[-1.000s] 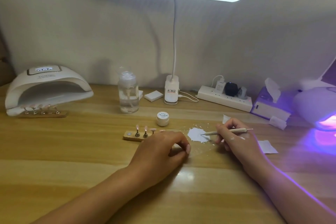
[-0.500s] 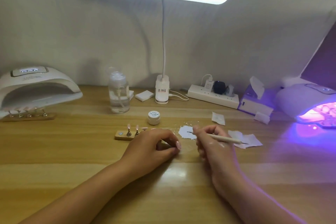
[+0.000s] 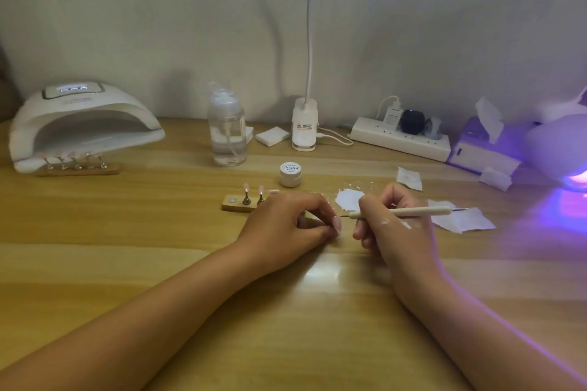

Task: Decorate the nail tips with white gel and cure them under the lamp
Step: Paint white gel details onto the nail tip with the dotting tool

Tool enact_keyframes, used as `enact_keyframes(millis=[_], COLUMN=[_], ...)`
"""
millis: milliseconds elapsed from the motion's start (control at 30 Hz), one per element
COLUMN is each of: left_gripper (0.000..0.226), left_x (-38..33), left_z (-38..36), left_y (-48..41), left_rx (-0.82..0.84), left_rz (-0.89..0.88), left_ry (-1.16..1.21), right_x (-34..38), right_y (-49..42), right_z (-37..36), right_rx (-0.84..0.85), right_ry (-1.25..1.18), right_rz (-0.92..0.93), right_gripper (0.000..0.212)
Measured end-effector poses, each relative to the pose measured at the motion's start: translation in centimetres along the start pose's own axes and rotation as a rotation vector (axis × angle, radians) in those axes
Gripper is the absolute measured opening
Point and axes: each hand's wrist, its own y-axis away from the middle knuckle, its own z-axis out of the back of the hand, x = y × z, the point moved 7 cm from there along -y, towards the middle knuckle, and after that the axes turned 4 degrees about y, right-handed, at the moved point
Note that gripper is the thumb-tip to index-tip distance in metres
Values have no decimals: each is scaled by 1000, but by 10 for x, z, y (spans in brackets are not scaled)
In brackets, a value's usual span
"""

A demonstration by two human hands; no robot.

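While the right hand (image 3: 394, 232) holds a slim dotting tool (image 3: 403, 212) in a pen-style grip, its fine point aimed toward 9 o'clock, the left hand (image 3: 286, 225) rests curled on the tabletop (image 3: 158, 263) just beside that point. Whether its grip pinches anything cannot be told. Pale pink nail tips (image 3: 246, 187) stand on a small wooden holder (image 3: 233, 205) at 11 o'clock of the left hand, which covers the holder's right end. A little gel jar (image 3: 290, 174) sits at 12 o'clock, and a white gel smear (image 3: 347, 200) lies just behind the right hand. A curing lamp (image 3: 79, 124) waits at far 10 o'clock. The tips are likely feather-light, thin and springy, and wet gel would smudge easily, so taking hold of the holder or the metal stems seems safest.
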Motion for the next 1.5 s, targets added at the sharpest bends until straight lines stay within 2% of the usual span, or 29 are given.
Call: enact_keyframes(millis=[300, 567, 833, 1500], left_gripper=[13, 16, 10, 21], left_x=[1, 2, 0, -1], left_z=[0, -1, -1, -1], left_y=[0, -1, 0, 1], left_rx=[5, 16, 20, 19], left_rz=[-24, -18, -20, -10], left_ry=[5, 27, 29, 8], right_x=[-4, -6, -6, -9], right_y=[-2, -3, -3, -3], right_z=[-1, -3, -1, -3], right_rx=[25, 59, 57, 60], right_ry=[26, 26, 36, 84], right_rz=[17, 15, 36, 34], right_gripper=[33, 20, 23, 16])
